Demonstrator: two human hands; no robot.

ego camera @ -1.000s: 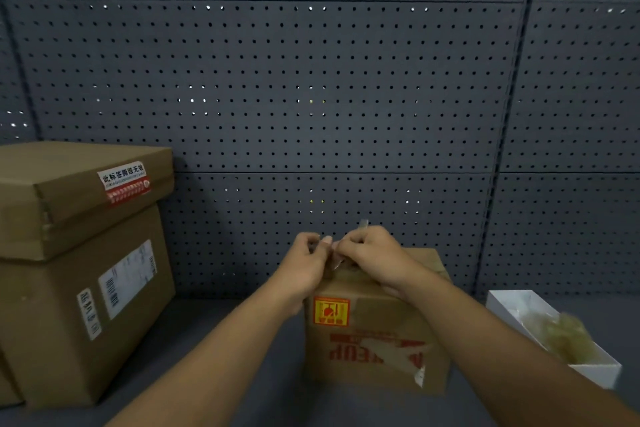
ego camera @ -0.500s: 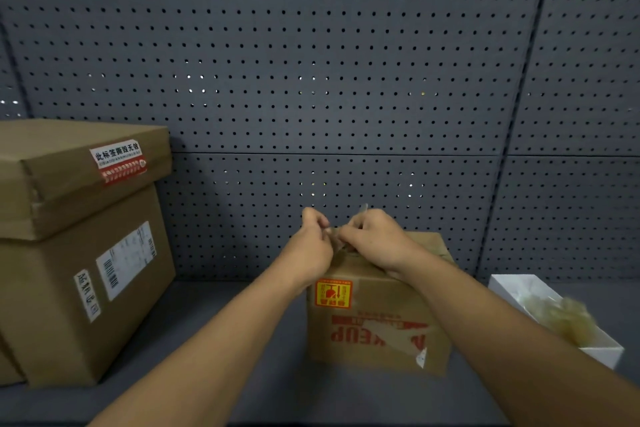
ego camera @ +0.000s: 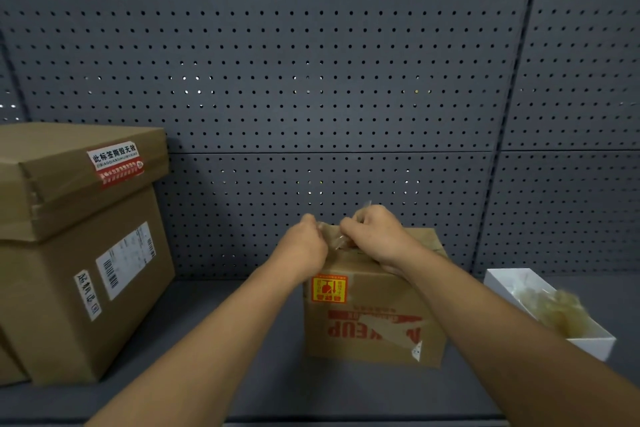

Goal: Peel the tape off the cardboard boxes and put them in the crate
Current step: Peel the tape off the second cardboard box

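A small brown cardboard box with red print and a yellow sticker stands on the grey shelf in the middle. Both hands are over its top edge. My left hand and my right hand each pinch a crumpled strip of clear tape stretched between them, just above the box's top. A torn patch of tape remains on the box's front. A white crate at the right holds a wad of peeled tape.
Two larger brown boxes are stacked at the left, the upper box bearing a red and white label, the lower box barcode labels. A grey pegboard wall closes the back. The grey shelf surface lies between the stack and the small box.
The hands have drawn slightly apart, with more tape showing between them. The view has shifted a little; the boxes have not moved.
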